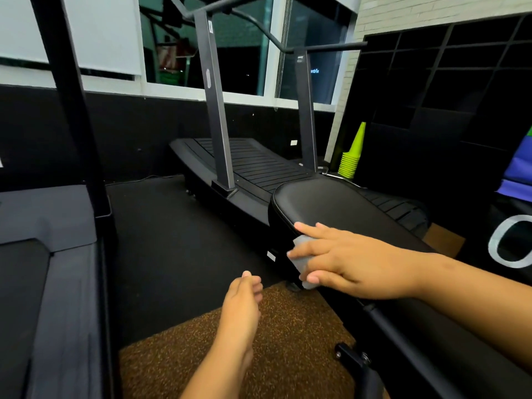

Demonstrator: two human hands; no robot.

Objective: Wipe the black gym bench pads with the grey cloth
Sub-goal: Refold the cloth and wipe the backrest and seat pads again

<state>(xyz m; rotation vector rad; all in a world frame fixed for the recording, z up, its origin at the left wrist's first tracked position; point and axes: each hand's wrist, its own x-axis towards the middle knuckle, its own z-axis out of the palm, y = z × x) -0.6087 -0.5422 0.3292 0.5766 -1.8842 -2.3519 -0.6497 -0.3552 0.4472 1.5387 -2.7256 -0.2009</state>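
A black padded gym bench pad (331,203) runs from the centre toward the lower right. My right hand (354,260) lies across its left edge and presses the grey cloth (302,262) against the pad's side, fingers spread and mostly straight; only part of the cloth shows under the fingers. My left hand (243,303) hangs free over the floor to the left of the bench, fingers loosely curled, holding nothing.
A curved black treadmill (259,165) with grey uprights stands just behind the bench. Another dark machine (49,254) fills the left side. Stacked lime cones (352,156) sit at the back right. Brown speckled floor mat (282,341) lies below the bench frame (357,361).
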